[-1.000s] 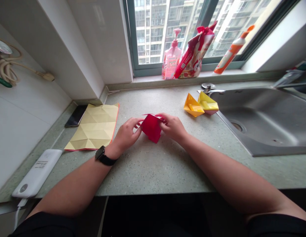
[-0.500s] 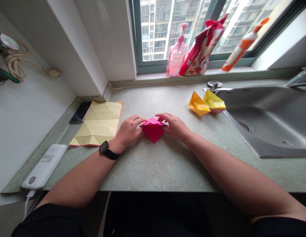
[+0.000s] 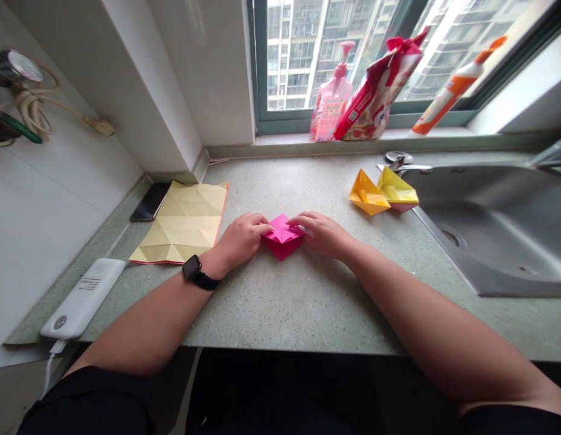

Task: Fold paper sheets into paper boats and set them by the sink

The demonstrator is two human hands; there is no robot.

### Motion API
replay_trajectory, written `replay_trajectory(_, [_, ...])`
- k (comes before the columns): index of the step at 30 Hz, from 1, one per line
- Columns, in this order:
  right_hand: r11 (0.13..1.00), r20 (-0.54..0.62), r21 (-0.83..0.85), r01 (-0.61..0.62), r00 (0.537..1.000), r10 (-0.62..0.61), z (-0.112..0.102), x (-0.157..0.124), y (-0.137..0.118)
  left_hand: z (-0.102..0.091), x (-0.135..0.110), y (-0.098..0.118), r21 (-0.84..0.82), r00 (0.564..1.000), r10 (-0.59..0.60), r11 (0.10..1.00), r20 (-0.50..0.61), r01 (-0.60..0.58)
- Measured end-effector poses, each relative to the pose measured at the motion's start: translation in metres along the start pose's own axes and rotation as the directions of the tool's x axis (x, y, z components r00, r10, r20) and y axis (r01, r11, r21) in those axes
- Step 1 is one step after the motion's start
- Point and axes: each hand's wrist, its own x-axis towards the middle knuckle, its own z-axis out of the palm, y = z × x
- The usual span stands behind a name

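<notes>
A folded piece of pink origami paper lies on the speckled green counter, flattened into a rough diamond with creases meeting near its middle. My left hand touches its left corner with the fingertips. My right hand presses on its right corner from the other side. The fingers of both hands lie over the paper's edges and hide small parts of it. A black watch sits on my left wrist.
A creased yellow paper sheet lies left of my hands, beside a phone and a white power bank. Two yellow paper boats stand right, next to a steel sink. Bottles stand on the windowsill.
The paper has gone from a raised, partly open shape to a flatter diamond pressed against the counter. Both hands have lowered onto it, and the view has shifted slightly.
</notes>
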Motion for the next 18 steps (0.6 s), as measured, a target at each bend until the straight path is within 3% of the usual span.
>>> replay_trajectory(8, [0.999, 0.126, -0.028, 0.027, 0.992, -0.023, -0.011, -0.001, -0.008, 0.002, -0.001, 0.001, -0.074, 0.999, 0.004, 0.997, 0.05, 0.0])
replay_trajectory(12, [0.999, 0.136, -0.039, -0.014, 0.991, 0.019, -0.013, -0.001, -0.008, 0.0, 0.0, 0.006, -0.086, 0.997, -0.015, 0.996, 0.077, 0.021])
replay_trajectory(18, [1.0, 0.141, -0.026, -0.011, 0.99, 0.015, -0.013, 0.001, -0.018, -0.004, 0.002, 0.017, -0.107, 0.994, -0.105, 0.988, 0.032, 0.108])
